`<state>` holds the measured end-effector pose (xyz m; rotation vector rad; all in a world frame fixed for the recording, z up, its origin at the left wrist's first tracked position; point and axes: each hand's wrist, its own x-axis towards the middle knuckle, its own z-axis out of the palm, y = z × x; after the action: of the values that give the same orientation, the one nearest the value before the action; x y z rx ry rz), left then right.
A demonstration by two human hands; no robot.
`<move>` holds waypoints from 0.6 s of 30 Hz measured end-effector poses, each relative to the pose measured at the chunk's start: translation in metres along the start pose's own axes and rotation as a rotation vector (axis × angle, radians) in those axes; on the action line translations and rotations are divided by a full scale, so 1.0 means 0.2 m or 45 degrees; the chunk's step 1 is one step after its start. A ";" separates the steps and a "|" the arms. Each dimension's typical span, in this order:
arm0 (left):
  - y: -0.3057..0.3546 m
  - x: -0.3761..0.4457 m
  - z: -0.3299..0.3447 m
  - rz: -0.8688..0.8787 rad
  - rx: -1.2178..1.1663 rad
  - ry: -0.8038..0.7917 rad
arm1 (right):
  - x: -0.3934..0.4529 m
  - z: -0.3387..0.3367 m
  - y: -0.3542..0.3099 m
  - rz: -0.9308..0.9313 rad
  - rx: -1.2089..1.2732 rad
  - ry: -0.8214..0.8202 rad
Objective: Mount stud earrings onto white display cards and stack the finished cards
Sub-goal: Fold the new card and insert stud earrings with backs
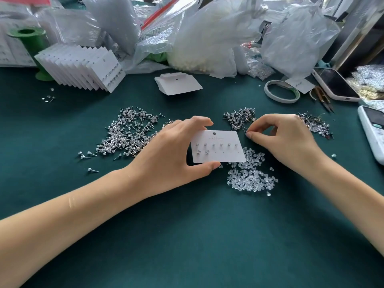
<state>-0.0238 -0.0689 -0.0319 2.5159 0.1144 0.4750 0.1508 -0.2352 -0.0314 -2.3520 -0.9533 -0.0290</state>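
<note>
My left hand [172, 150] holds a white display card [222, 154] by its left edge, thumb below and fingers above. The card carries a full top row of studs and two studs in the lower row. Just right of the card's top corner, my right hand [284, 140] pinches a single stud earring [244, 131] between thumb and forefinger. Loose studs lie in a large pile [128, 136] to the left, a smaller pile [239, 118] above the card and another pile [315, 123] at the right. Clear earring backs [251, 175] are heaped below the card's right side.
Finished cards [83, 67] lean in a fanned row at the back left. Blank cards [176, 84] lie stacked at the centre back. A tape roll [281, 92], scissors [323, 98], a phone [334, 84], a calculator [374, 129] and plastic bags [207, 34] crowd the right and back.
</note>
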 end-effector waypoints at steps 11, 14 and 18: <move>-0.01 0.00 0.00 0.007 -0.029 0.006 | -0.04 -0.01 -0.07 -0.082 0.025 0.086; -0.01 0.00 0.00 -0.001 -0.041 0.008 | -0.10 -0.05 -0.14 -0.199 0.184 0.036; -0.01 0.00 0.01 0.018 -0.037 0.022 | -0.18 -0.04 -0.22 -0.330 0.262 -0.033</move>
<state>-0.0228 -0.0681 -0.0341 2.4860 0.0953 0.5005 0.0983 -0.2368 -0.0102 -2.0354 -1.2085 -0.0021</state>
